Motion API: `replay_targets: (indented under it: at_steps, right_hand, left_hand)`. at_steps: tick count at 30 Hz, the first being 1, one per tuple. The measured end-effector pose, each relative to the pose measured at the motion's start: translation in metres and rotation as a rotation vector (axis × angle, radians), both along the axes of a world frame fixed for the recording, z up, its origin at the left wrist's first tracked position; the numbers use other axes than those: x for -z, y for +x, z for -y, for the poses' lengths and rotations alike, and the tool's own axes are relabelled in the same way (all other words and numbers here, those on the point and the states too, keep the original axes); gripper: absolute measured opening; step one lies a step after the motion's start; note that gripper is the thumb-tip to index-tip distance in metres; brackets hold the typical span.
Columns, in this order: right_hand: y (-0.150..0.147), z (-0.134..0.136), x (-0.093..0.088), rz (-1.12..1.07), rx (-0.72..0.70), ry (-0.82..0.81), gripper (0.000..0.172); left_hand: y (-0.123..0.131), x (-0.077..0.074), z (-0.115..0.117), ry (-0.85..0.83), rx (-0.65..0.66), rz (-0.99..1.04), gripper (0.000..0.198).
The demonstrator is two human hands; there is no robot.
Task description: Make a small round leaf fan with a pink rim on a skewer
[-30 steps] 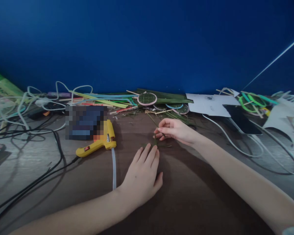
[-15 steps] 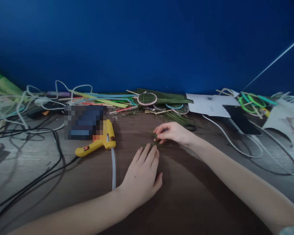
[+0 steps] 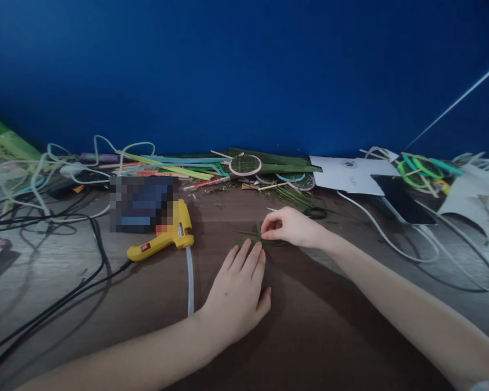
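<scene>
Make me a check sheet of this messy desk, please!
Surface: brown wooden table.
Things in hand: thin green leaf strips lying flat on the table.
Clutter: yellow glue gun, woven discs, coloured sticks, paper, phone, green rings.
Hands: left hand flat, fingertips by the strips; right hand pinching them.
Cables: black cables at left, white cable at right.
Surroundings: blue wall.

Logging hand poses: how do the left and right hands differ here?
The left hand lies flat, palm down, fingers stretched out on the table; the right hand is curled, fingertips pinching thin green leaf strips. The left hand is nearer the camera, the right hand farther. Both are bare and low at the table.
</scene>
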State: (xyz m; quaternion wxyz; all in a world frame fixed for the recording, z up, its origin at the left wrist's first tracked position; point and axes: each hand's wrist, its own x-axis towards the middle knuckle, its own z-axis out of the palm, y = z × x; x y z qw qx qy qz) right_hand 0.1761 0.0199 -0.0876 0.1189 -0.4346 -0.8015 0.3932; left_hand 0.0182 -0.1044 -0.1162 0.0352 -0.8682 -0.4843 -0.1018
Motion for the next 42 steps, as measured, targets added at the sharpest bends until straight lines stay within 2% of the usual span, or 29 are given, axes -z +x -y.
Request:
replay_targets:
  at_steps: [8,31,38,40,42]
  right_hand:
    - [0.000,-0.001,-0.002,0.015,-0.063,-0.002,0.006]
    - [0.001,0.004,0.002,0.010,-0.081,0.025,0.007]
    - [0.001,0.004,-0.001,0.033,-0.133,0.048,0.007]
    - [0.004,-0.001,-0.004,0.054,-0.102,0.060,0.010]
    - [0.013,-0.010,-0.006,0.070,0.009,0.132,0.014]
  left_hand:
    - [0.000,0.000,0.001,-0.014,0.005,0.008,0.051]
    - [0.000,-0.004,0.002,-0.069,-0.025,0.038,0.050]
    - [0.000,-0.003,0.001,-0.078,-0.031,0.023,0.052]
    - [0.000,-0.004,0.001,-0.075,-0.029,0.017,0.052]
    - [0.000,-0.004,0.002,-0.072,-0.028,0.013,0.053]
